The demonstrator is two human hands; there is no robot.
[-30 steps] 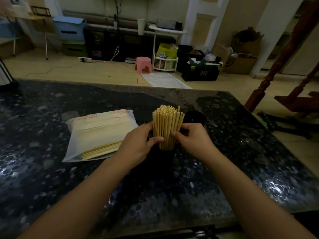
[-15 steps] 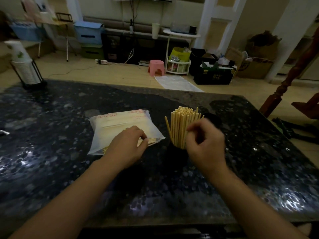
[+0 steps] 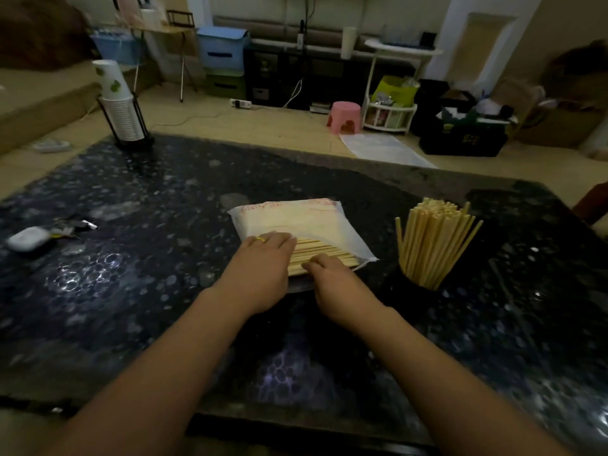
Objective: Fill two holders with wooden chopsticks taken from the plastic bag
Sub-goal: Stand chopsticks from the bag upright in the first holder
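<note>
Both our hands are down on the bag (image 3: 296, 222), right at its open end. Our left hand (image 3: 260, 271) lies over the loose sticks (image 3: 320, 255) that poke out, with a gold ring (image 3: 260, 239) on one finger, and its fingers look bent down on them, but we cannot tell if it has really grabbed any. Our right hand (image 3: 332, 284) has its fingers curled at the near edge of the same sticks, and we cannot tell if it is pinching some or only touching. The bag sits in the middle of the dark table (image 3: 164, 291). Just to the right of the bag stands a dark holder (image 3: 411, 287), already packed with sticks standing up (image 3: 434, 241). We cannot see the second holder. To do this well, we think we should hold the bag still with one hand and slide a neat bunch out with the other, keeping the sticks side by side. The full holder is close to the bag, so a fast pull could bump it. Far to the left of the bag lie a small white case (image 3: 28, 238) and some keys (image 3: 74, 227). Far behind and left of the bag stands a stack of paper cups (image 3: 120, 106).
</note>
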